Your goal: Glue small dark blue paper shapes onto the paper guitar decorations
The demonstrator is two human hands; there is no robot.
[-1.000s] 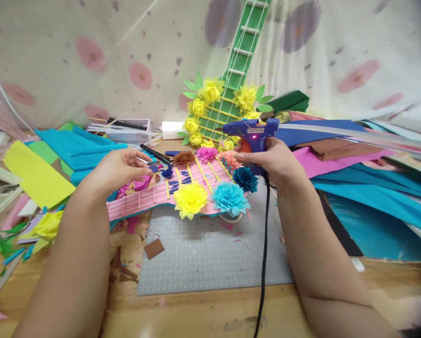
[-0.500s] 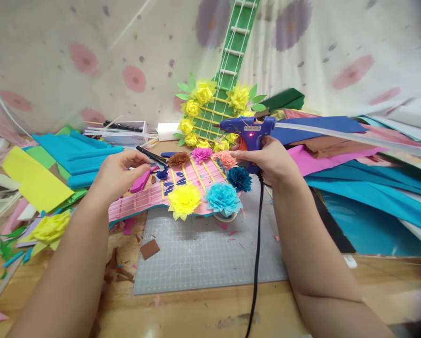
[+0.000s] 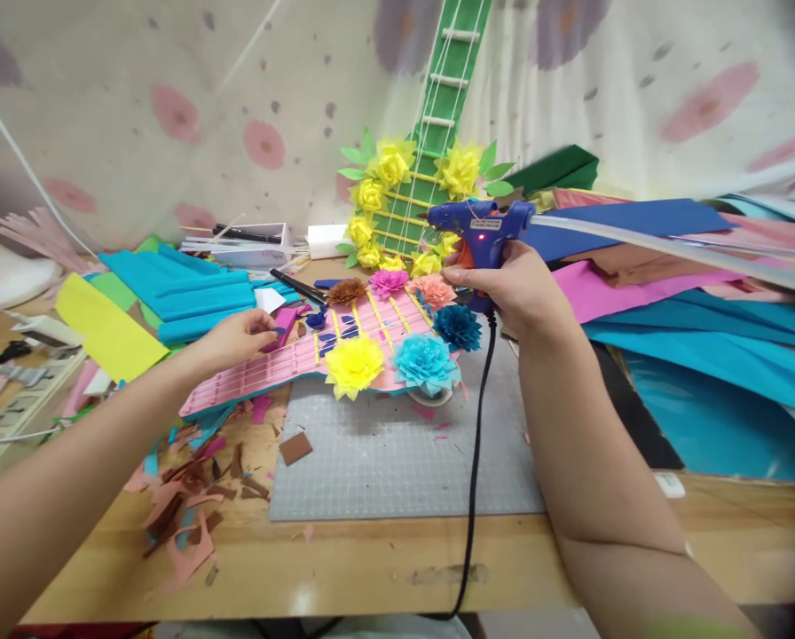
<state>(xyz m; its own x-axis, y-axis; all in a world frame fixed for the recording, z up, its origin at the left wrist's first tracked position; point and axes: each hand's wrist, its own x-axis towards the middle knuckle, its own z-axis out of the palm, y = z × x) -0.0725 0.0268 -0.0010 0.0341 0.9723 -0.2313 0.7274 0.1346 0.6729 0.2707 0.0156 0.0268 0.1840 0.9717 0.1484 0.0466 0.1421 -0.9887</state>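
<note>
My right hand (image 3: 514,284) is wrapped round the grip of a blue hot glue gun (image 3: 481,232), which has a lit red light. Its nozzle points left, and a long clear glue stick (image 3: 643,244) runs out of its back. On the left, my left hand (image 3: 241,339) pinches a small dark blue paper petal (image 3: 279,331) above the neck of a pink paper guitar (image 3: 257,373). The guitar's body bears paper flowers, among them a yellow flower (image 3: 355,366) and a light blue flower (image 3: 427,362). Several dark blue petals (image 3: 328,341) lie on the body near the neck.
A green guitar (image 3: 441,115) with yellow flowers leans at the back. Below the pink guitar lies a grey cutting mat (image 3: 397,470). Paper scraps (image 3: 188,506) are at the left, folded coloured paper (image 3: 704,355) at the right. The black cord (image 3: 476,479) hangs over the table's front edge.
My left hand has moved down and closed its fingers on a small dark blue petal. The glue gun stays nearly in place in my right hand. The view has shifted slightly.
</note>
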